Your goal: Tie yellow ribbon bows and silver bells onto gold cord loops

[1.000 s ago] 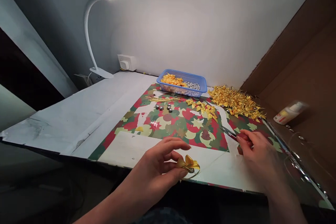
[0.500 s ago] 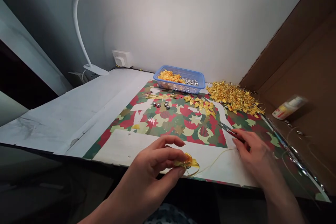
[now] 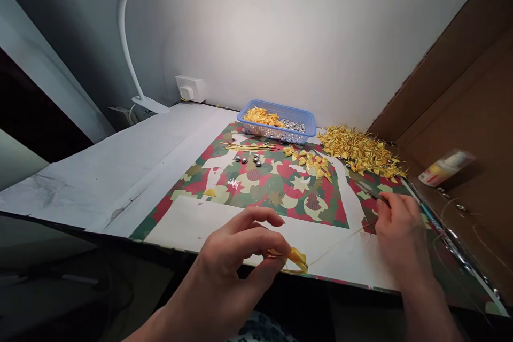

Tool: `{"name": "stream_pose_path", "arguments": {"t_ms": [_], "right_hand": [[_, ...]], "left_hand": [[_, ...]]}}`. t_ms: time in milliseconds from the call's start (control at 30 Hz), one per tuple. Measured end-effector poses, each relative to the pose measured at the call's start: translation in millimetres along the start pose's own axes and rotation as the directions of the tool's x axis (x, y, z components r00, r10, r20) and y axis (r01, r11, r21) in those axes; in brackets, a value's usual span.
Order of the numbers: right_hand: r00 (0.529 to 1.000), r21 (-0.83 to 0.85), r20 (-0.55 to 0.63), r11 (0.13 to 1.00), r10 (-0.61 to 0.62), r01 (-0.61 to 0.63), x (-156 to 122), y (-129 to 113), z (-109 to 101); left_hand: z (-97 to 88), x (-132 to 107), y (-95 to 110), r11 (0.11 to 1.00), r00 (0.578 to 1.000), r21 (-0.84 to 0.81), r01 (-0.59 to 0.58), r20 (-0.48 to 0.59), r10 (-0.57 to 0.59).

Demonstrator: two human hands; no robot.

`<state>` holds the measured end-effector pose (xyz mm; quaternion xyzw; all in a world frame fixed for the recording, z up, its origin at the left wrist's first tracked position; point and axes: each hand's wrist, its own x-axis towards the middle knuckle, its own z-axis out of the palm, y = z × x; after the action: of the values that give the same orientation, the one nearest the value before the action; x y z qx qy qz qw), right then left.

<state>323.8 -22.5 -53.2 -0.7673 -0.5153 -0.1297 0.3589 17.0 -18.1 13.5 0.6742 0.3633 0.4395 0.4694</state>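
My left hand (image 3: 236,248) pinches a small yellow ribbon bow (image 3: 294,257) at the table's front edge. A thin gold thread (image 3: 339,243) runs taut from the bow to my right hand (image 3: 398,232), which is closed on the thread and on a pair of scissors (image 3: 371,191) with red handles. The scissor blades stick out to the upper left of my fingers. Both hands hover over a white sheet (image 3: 192,224) lying on a red, green and cream patterned paper (image 3: 280,187).
A blue basket (image 3: 276,123) with yellow ribbons and silver beads stands at the back. A heap of finished yellow bows (image 3: 360,150) lies right of it, loose bows (image 3: 310,161), gold threads (image 3: 248,146) and silver bells (image 3: 250,159) nearer. A glue bottle (image 3: 443,168) rests by the cardboard wall.
My right hand has lifted the scissors and drawn away to the right, pulling the gold thread taut. My left hand keeps its pinch on the bow.
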Motion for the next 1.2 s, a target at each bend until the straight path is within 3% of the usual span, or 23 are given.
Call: {"name": "stream_pose_path", "arguments": {"t_ms": [100, 200, 267, 333, 400, 467, 600, 800, 1200], "right_hand": [[0.998, 0.072, -0.055, 0.997, -0.012, 0.016, -8.9, -21.9, -20.1], [0.999, 0.272, 0.035, 0.962, 0.008, -0.017, -25.9, -49.3, -43.0], [0.976, 0.392, 0.134, 0.914, -0.172, 0.108, -37.4, -65.0, -54.5], [0.889, 0.476, 0.202, 0.835, -0.411, 0.278, -45.6, -75.6, -59.7], [0.819, 0.464, 0.173, 0.779, -0.547, 0.422, -49.3, -81.3, -58.5], [0.795, 0.364, 0.057, 0.754, -0.603, 0.546, -49.1, -84.4, -53.4], [0.753, 0.241, -0.099, 0.719, -0.65, 0.652, -45.0, -90.3, -43.9], [0.732, 0.27, -0.1, 0.69, -0.674, 0.672, -46.1, -94.3, -41.4], [0.74, 0.317, -0.125, 0.68, -0.661, 0.662, -47.7, -99.0, -40.5]], "left_hand": [[-2.6, 0.8, -10.3, 0.999, 0.996, 0.02, 0.03, 0.079, -0.031], [-3.0, 3.7, -14.7, 0.999, 0.996, 0.013, 0.053, 0.075, -0.053], [-2.2, 6.3, -13.5, 0.998, 0.997, 0.022, 0.057, 0.048, -0.058], [-1.2, 8.5, -10.8, 0.998, 0.998, 0.017, 0.053, 0.021, -0.054], [-0.4, 9.9, -8.4, 0.998, 0.998, -0.022, 0.063, 0.001, -0.063], [0.1, 10.6, -7.3, 0.992, 0.995, -0.077, 0.098, 0.009, -0.097], [0.6, 10.7, -8.5, 0.984, 0.991, -0.119, 0.135, 0.025, -0.133], [0.6, 10.2, -11.9, 0.991, 0.998, -0.122, 0.056, 0.013, -0.055], [1.3, 7.5, -12.4, 0.994, 0.999, -0.109, 0.024, 0.027, -0.021]]}}
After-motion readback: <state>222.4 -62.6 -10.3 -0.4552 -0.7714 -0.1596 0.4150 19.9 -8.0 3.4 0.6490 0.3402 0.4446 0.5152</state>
